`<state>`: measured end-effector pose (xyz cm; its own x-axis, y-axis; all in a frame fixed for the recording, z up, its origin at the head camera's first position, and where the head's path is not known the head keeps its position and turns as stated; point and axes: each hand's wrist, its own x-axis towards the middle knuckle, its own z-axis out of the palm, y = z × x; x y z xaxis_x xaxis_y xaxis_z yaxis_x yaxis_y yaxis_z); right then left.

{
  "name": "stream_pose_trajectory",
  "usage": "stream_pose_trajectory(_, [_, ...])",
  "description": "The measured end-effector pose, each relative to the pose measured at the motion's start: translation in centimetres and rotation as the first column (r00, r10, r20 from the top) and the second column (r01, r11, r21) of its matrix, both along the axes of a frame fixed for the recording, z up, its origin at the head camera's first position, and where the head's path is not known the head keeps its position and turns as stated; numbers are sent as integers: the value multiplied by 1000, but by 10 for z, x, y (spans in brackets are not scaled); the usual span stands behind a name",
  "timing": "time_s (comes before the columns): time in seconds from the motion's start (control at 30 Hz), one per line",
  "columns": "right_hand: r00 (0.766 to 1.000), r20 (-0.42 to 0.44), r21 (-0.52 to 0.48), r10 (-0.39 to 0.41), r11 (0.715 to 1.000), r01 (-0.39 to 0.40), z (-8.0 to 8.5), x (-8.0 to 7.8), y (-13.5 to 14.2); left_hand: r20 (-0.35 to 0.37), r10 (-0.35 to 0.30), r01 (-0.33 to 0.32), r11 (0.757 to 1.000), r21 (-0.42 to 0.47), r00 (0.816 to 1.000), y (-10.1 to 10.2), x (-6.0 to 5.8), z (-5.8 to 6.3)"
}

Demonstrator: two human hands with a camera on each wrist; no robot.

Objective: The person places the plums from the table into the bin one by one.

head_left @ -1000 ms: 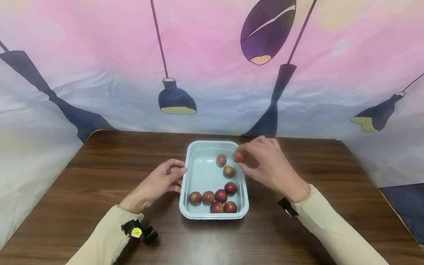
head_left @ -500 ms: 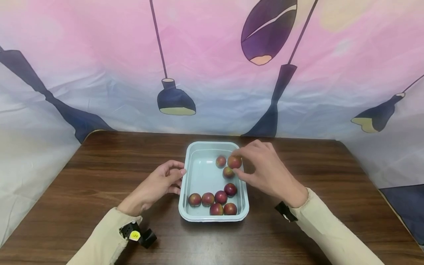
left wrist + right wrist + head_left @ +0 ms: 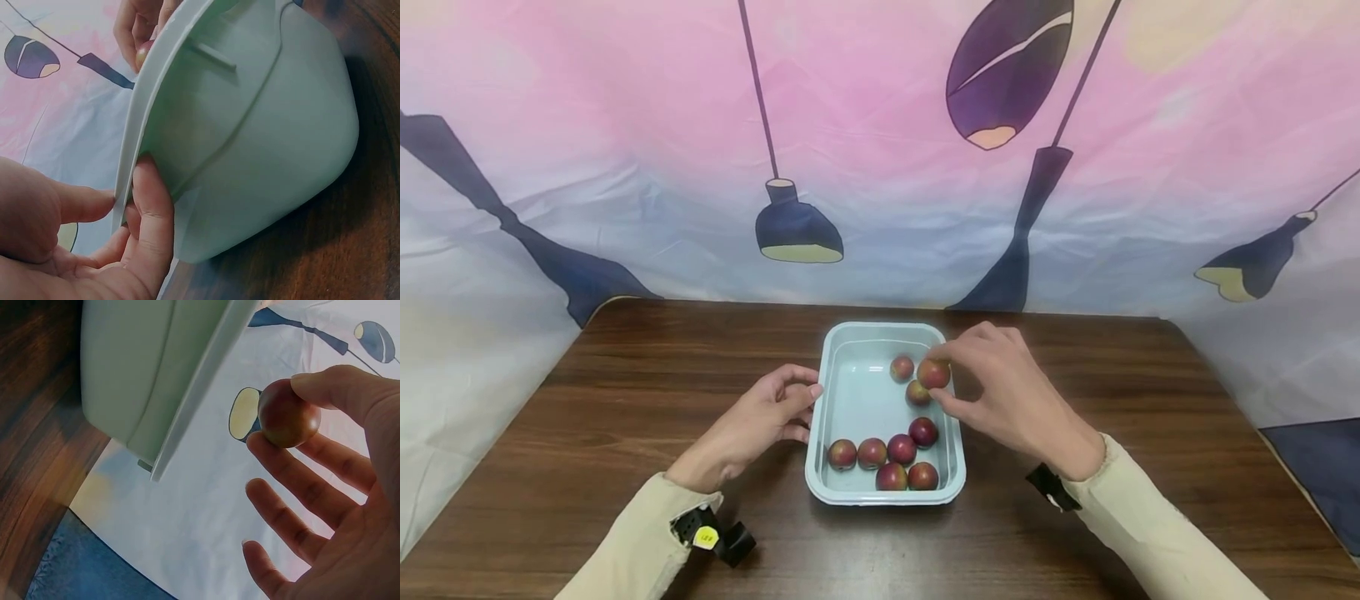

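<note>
A pale blue-green plastic tray stands on the table with several red-and-green plums in it, most of them toward the near end. My left hand pinches the tray's left rim; in the left wrist view the thumb lies on the rim and the fingers curl beneath it. With thumb and fingertips my right hand pinches one plum above the tray's far right corner. Two plums lie close to it inside the tray. Its other fingers are spread loosely.
The tray stands in the middle of a dark wooden table. A printed cloth with hanging-lamp shapes rises behind the table's far edge. A wrist camera is strapped to the left sleeve.
My right hand has brought its plum slightly left and down, from the tray's right rim to over its far right corner. The left hand keeps its place on the rim.
</note>
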<state>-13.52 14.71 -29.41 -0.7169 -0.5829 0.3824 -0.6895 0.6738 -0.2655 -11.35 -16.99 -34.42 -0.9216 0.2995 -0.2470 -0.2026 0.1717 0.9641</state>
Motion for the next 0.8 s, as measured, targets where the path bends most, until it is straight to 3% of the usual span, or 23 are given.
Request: stream_pose_trajectory(0.8, [1000,-7,18,16,1000,-16,0,2,2,-14,-13,13,1000,-6,1000,3,0,1])
